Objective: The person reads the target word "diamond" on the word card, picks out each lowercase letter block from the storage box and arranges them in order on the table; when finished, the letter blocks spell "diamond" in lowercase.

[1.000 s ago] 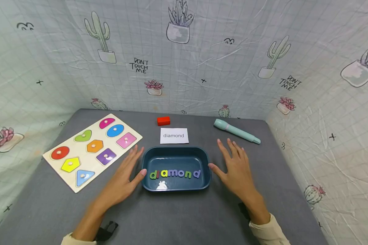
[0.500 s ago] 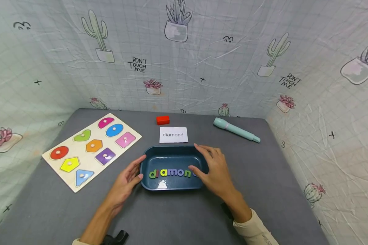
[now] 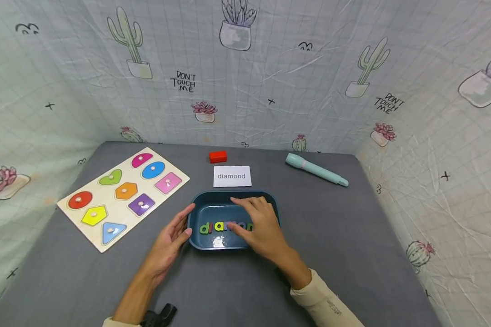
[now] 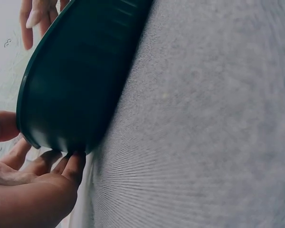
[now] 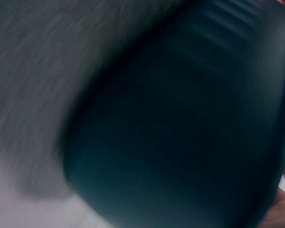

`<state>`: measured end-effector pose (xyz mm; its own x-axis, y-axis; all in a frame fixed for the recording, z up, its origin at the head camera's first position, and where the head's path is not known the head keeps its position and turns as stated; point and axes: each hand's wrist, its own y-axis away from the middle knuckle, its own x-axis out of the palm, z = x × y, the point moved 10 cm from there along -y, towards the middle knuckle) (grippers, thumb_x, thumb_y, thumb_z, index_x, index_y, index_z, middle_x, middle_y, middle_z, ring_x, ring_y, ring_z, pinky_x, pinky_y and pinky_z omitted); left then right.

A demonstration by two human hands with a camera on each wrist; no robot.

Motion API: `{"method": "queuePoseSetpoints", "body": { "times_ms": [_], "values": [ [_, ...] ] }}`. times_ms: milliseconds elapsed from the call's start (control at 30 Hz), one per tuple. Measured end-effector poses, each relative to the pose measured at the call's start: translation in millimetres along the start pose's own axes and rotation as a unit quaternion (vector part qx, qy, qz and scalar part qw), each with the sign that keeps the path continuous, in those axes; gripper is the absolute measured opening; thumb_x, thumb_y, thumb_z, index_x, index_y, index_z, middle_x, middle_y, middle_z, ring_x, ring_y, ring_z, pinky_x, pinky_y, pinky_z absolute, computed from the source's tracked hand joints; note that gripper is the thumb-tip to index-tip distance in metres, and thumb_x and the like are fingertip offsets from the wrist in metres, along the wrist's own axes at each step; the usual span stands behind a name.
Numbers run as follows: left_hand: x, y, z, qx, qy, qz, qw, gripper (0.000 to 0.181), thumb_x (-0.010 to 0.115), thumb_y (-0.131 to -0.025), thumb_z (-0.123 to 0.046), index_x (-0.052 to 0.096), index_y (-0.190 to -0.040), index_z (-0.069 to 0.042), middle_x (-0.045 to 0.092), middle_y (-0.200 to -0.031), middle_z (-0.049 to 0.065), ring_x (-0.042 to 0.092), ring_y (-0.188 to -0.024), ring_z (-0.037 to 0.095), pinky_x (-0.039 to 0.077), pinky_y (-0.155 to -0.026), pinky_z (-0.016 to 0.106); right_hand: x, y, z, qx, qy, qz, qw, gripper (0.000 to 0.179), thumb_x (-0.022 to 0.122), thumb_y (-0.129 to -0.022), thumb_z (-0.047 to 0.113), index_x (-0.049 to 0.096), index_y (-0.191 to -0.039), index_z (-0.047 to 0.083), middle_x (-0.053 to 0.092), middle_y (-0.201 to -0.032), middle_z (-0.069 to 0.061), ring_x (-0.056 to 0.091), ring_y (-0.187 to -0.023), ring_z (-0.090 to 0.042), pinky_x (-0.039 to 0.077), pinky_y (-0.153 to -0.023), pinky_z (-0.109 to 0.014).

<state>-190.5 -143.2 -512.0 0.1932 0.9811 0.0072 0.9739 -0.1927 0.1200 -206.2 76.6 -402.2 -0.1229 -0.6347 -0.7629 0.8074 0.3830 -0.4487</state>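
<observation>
Screening letters (image 3: 218, 226), right grip (image 3: 263, 228) hangs loose while left grip (image 3: 167, 245) holds tray (image 3: 214, 214) near card (image 3: 232, 176).

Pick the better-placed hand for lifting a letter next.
Probably the right: the right hand hovers over the dark blue tray, thumb and index finger spread above the lowercase letters. The left hand is occupied holding the tray's left end.

Right hand (image 3: 262, 227) now over the tray (image 3: 204, 212); formerly beside it

On a grey cloth-covered table (image 3: 335, 245) are put a cream shape board (image 3: 121, 209) (left), rounded blue tray (image 3: 212, 214) and, far, white paper card (image 3: 232, 176), red brick (image 3: 217, 157), long green stick (image 3: 317, 170).
</observation>
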Motion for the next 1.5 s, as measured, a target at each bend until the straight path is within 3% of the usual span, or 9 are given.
{"method": "queuePoseSetpoints", "body": {
  "times_ms": [200,400,467,567,667,767,967,1133,1500],
  "values": [
    [0.4,-1.5,-0.8,0.005,0.001,0.0,1.0,0.06,0.052,-0.113,-0.016,0.032,-0.167,-0.033,0.022,-0.178,-0.01,0.013,-0.168,0.023,0.016,-0.131,0.041,25.6,-10.1,8.4,0.0,-0.009,0.03,0.9995,0.052,0.09,-0.086,0.036,0.075,-0.132,0.018,0.073,-0.115,-0.004,0.053,-0.097,-0.016,0.043,-0.082,-0.035],
    [1.1,-1.8,-1.2,0.009,-0.002,0.002,1.0,0.06,0.052,-0.113,-0.017,0.033,-0.167,-0.034,0.022,-0.177,-0.009,0.016,-0.167,0.026,0.017,-0.132,0.046,55.0,-20.0,13.1,0.021,0.0,0.094,0.9954,0.045,0.091,-0.086,0.037,0.079,-0.125,0.019,0.076,-0.11,-0.001,0.055,-0.097,-0.016,0.048,-0.086,-0.036],
    [1.5,-1.6,-1.4,0.012,-0.001,0.005,0.9999,0.059,0.052,-0.113,-0.017,0.033,-0.167,-0.034,0.022,-0.177,-0.01,0.016,-0.167,0.025,0.018,-0.131,0.043,64.2,-22.5,13.5,0.029,0.013,0.118,0.9925,0.043,0.091,-0.086,0.038,0.079,-0.123,0.02,0.076,-0.109,0.001,0.056,-0.099,-0.015,0.049,-0.088,-0.035],
    [2.1,-1.1,-2.2,0.018,0.003,0.009,0.9998,0.06,0.051,-0.113,-0.016,0.032,-0.167,-0.033,0.023,-0.177,-0.009,0.017,-0.167,0.026,0.025,-0.13,0.028,76.4,-27.1,14.6,0.034,0.031,0.149,0.9878,0.041,0.092,-0.085,0.038,0.08,-0.12,0.02,0.077,-0.108,0.003,0.057,-0.099,-0.015,0.049,-0.087,-0.032],
    [2.0,-0.6,-3.0,0.023,0.009,0.01,0.9996,0.06,0.051,-0.113,-0.015,0.032,-0.168,-0.032,0.023,-0.177,-0.008,0.017,-0.167,0.027,0.031,-0.122,0.011,86.8,-32.3,16.6,0.03,0.047,0.169,0.984,0.038,0.092,-0.084,0.037,0.082,-0.116,0.019,0.076,-0.104,0.003,0.057,-0.097,-0.014,0.048,-0.084,-0.03],
    [1.6,-0.1,-3.9,0.029,0.016,0.012,0.9994,0.06,0.051,-0.113,-0.014,0.032,-0.168,-0.03,0.023,-0.178,-0.006,0.017,-0.167,0.028,0.032,-0.114,0.002,96.5,-37.2,17.3,0.025,0.065,0.183,0.9806,0.035,0.093,-0.083,0.036,0.083,-0.113,0.02,0.076,-0.102,0.004,0.057,-0.097,-0.014,0.047,-0.082,-0.028],
    [0.8,-0.5,-5.1,0.036,0.026,0.01,0.9989,0.06,0.051,-0.113,-0.012,0.032,-0.168,-0.027,0.025,-0.177,-0.005,0.018,-0.167,0.028,0.033,-0.114,0.002,111.2,-43.5,19.6,0.006,0.105,0.2,0.9741,0.033,0.095,-0.08,0.038,0.085,-0.106,0.021,0.076,-0.099,0.006,0.057,-0.094,-0.015,0.045,-0.077,-0.028],
    [-0.4,-1.1,-5.5,0.038,0.028,0.008,0.9989,0.06,0.052,-0.112,-0.012,0.033,-0.168,-0.026,0.026,-0.177,-0.004,0.019,-0.166,0.028,0.033,-0.114,0.002,115.9,-45.2,21.2,-0.004,0.106,0.204,0.9732,0.027,0.095,-0.079,0.035,0.085,-0.1,0.021,0.074,-0.093,0.006,0.055,-0.09,-0.015,0.042,-0.073,-0.027],
    [-0.9,-0.3,-4.1,0.032,0.023,0.009,0.9992,0.06,0.052,-0.112,-0.012,0.033,-0.167,-0.028,0.025,-0.177,-0.007,0.018,-0.167,0.026,0.032,-0.117,0.004,105.7,-43.9,22.8,-0.007,0.097,0.182,0.9786,0.026,0.092,-0.085,0.033,0.085,-0.107,0.022,0.074,-0.098,0.005,0.055,-0.093,-0.014,0.04,-0.074,-0.025]
  ]
}}
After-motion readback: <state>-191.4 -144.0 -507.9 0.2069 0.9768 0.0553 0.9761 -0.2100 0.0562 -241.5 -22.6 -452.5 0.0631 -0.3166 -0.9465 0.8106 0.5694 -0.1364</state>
